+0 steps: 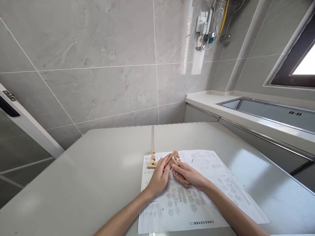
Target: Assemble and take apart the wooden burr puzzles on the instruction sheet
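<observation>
Wood pieces (173,162) pinched between left hand (159,175) and right hand (186,173).

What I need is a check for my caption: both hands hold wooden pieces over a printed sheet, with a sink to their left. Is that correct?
No, the sink is to their right, as the head view shows. The left hand and right hand do hold wooden pieces over the printed sheet.

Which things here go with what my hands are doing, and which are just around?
Seem part of the work:
- wooden pieces in both hands
- other wooden pieces beside the left hand
- printed sheet under the hands

Seem just around:
- sink
- wall socket
- yellow hose
</observation>
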Available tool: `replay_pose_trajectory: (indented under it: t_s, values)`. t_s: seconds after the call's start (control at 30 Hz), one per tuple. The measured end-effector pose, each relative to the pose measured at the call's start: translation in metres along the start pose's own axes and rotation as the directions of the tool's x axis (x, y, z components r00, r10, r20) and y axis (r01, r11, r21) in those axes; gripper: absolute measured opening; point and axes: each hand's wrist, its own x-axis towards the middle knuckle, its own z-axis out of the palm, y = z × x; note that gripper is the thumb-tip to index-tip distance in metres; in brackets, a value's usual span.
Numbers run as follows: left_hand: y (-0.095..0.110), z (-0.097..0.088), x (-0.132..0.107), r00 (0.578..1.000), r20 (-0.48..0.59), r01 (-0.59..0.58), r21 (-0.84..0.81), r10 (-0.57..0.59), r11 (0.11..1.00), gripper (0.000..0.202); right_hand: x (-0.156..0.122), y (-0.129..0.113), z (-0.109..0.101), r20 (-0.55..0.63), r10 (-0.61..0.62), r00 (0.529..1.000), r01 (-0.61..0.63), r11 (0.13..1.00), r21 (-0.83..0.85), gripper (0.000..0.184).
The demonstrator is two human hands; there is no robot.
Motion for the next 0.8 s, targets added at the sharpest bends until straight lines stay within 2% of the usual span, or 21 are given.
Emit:
replay_pose_trajectory:
  t_s: [0.07,0.17,0.3,0.4,0.6,0.7,0.8]
  values:
    - [0.0016,-0.0006,-0.0003,0.998,0.014,-0.059,0.084,0.058,0.995,0.047,-0.0007,-0.0004,-0.0004,0.004,0.001,1.0,0.0,1.0,-0.008,0.053]
    - [0.0028,-0.0024,-0.0008,0.996,0.048,-0.077,0.146,0.07,0.986,0.049,-0.0017,-0.0003,-0.0026,0.017,-0.005,1.0,0.005,1.0,-0.022,0.053]
    - [0.0047,-0.0058,-0.0011,0.989,0.118,-0.115,0.191,0.093,0.975,0.048,-0.0018,0.0024,-0.0074,0.048,0.002,0.999,-0.001,0.999,-0.034,0.054]
    - [0.0052,-0.0063,-0.001,0.987,0.127,-0.12,0.199,0.096,0.973,0.047,-0.0003,0.0049,-0.0086,0.044,0.013,0.999,-0.013,1.0,-0.017,0.055]
    - [0.0022,-0.0015,-0.001,0.998,-0.005,-0.059,0.19,0.061,0.98,0.045,0.0024,0.0022,-0.0055,-0.032,0.054,0.998,-0.051,0.995,0.089,0.068]
    - [0.0016,-0.001,-0.0008,0.996,-0.085,-0.025,0.182,0.041,0.983,0.046,0.0014,-0.0005,-0.006,-0.068,0.057,0.996,-0.047,0.988,0.148,0.058]
    - [0.0021,-0.0024,-0.0003,0.99,-0.139,0.021,0.157,0.001,0.987,0.047,0.0001,-0.0007,-0.0074,-0.053,0.025,0.998,-0.019,0.994,0.11,0.047]
